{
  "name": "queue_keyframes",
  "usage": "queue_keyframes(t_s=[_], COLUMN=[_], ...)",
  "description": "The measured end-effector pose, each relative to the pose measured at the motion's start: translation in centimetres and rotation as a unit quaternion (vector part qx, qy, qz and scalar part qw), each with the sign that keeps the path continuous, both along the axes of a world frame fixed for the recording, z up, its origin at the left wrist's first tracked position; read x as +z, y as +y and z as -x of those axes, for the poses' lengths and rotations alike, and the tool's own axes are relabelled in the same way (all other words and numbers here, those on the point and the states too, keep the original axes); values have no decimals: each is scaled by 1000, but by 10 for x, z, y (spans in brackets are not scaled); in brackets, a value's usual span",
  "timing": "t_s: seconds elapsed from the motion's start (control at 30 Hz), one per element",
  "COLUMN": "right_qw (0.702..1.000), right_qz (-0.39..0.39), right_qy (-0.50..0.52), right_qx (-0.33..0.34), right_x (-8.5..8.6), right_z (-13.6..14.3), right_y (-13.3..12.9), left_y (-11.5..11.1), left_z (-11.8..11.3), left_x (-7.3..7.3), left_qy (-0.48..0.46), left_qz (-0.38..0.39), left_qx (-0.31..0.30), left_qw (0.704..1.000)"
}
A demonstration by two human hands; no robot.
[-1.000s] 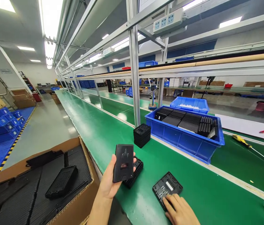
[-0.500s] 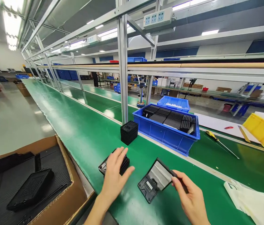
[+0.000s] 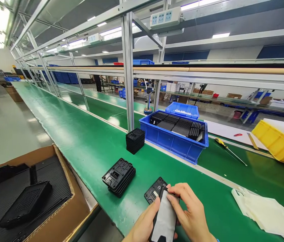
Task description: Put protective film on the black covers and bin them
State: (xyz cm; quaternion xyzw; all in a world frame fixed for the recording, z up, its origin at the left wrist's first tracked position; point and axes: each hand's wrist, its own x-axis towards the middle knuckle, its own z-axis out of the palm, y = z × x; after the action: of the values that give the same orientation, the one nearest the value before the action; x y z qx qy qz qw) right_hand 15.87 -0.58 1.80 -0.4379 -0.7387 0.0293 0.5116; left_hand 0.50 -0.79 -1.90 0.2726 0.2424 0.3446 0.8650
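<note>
In front of me, my left hand (image 3: pixel 143 222) and my right hand (image 3: pixel 191 213) both grip a black plastic cover with a smooth grey inner face (image 3: pixel 166 213). My left thumb lies along its left edge, while my right thumb and fingers pinch its upper right side. Just beyond it, a black plastic plate (image 3: pixel 154 188) with a white connector strip lies on the green bench, partly hidden by the cover. To the left stands a short stack of similar black plates (image 3: pixel 119 174). A taller stack of black plates (image 3: pixel 135 141) is farther back.
A blue crate (image 3: pixel 172 148) full of black parts stands behind the stacks. A cardboard box (image 3: pixel 79 208) of black housings is at the lower left. On the right are a yellow-handled screwdriver (image 3: pixel 221 143), a yellow bin (image 3: pixel 278 144) and pale bags (image 3: pixel 265 211). A metal post (image 3: pixel 127 74) rises mid-bench.
My left hand has left the near stack and moved right onto the cover. My right hand has drawn the cover closer and turned it, so its grey face shows more upright.
</note>
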Motion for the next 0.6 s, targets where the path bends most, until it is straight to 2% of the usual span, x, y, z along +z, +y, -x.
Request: queue_keyframes(t_s=[0.13, 0.23, 0.33, 0.43, 0.53, 0.6], right_qw=[998, 991, 984, 985, 979, 988], right_qz=[-51, -102, -128, -41, 48, 43], right_qy=[-45, -88, -121, -151, -137, -92], right_qx=[12, 20, 18, 70, 146, 118], right_x=[2, 0, 1, 4, 4, 1], right_z=[5, 4, 2, 0, -3, -4], right_y=[2, 3, 2, -2, -6, -5], left_y=[-5, -7, -8, -6, -2, -1], left_z=[2, 2, 2, 3, 7, 9], left_x=[4, 2, 0, 4, 14, 19], left_qy=[83, 95, 106, 95, 55, 57], left_qz=[-16, -43, -56, -34, -2, 6], left_qx=[24, 49, 36, 39, 84, 98], left_qw=[996, 993, 992, 994, 995, 994])
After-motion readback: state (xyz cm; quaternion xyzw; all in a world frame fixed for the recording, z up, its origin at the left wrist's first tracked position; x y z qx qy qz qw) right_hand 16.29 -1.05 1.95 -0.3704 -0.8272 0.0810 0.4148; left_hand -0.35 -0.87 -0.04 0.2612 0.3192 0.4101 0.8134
